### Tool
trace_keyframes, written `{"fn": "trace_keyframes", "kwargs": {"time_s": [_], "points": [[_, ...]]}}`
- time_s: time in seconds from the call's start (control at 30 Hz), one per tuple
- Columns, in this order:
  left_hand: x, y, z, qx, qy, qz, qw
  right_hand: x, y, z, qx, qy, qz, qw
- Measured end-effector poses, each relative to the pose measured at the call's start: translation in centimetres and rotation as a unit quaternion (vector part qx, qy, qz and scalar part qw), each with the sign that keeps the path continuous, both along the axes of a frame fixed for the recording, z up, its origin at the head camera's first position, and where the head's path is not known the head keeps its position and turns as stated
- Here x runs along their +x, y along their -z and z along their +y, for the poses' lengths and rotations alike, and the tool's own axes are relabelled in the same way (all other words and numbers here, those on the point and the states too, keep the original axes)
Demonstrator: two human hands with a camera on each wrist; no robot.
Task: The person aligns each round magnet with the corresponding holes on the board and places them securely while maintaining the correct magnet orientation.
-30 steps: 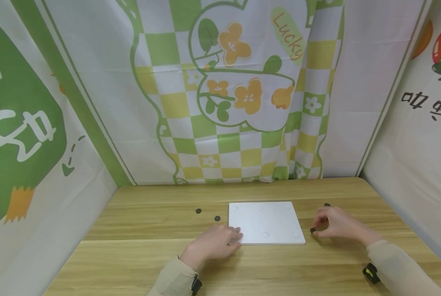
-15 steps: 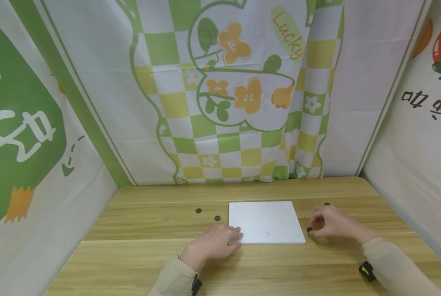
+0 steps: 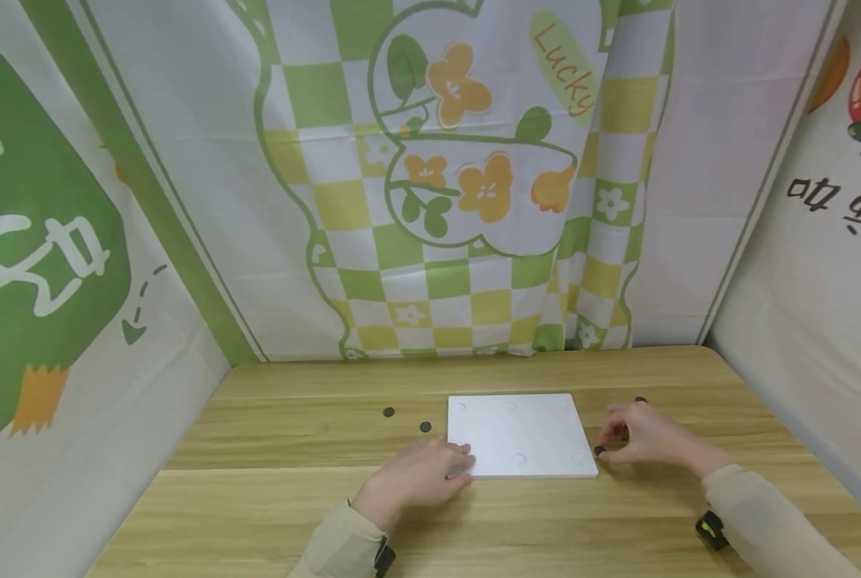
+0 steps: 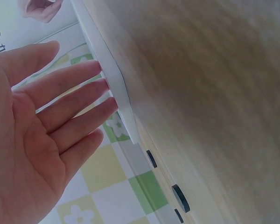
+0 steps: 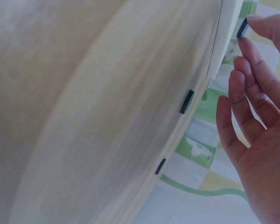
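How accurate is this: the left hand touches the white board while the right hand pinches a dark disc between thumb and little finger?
Not quite: the right wrist view shows the right hand pinching the dark disc between thumb and index finger. The rest holds.

Room between sleeves (image 3: 777,514), white board (image 3: 524,433) beyond

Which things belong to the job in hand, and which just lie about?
Apparently the job: white rectangular board, touched by left hand; black round disc, pinched by right hand; matching loose discs.
Surroundings only: green-and-yellow checked fabric; brown wood-grain table.
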State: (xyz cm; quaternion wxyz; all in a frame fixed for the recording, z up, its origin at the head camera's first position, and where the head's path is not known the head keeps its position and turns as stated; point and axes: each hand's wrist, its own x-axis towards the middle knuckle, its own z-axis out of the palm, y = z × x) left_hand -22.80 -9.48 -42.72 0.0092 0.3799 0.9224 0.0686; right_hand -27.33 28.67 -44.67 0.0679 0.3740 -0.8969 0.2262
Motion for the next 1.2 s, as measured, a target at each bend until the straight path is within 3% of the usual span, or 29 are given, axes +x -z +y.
{"fn": "trace_keyframes", "kwargs": {"time_s": [0.23,0.63,1.2], "points": [[0.1,-0.2,0.1,0.0,-0.004,-0.003,1.0,0.1,-0.2,-0.3,0.014,0.013,-0.025,0.9995],[0.2,-0.4,0.0,-0.003,-0.006,-0.005,1.0,-0.2,0.1,-1.3,-0.001,-0.012,-0.012,0.9999],[0.0,-0.1,0.0,-0.002,0.002,0.001,1.0,-0.4,0.0,-2.3,0.021,-0.006,-0.019,0.9996]]}}
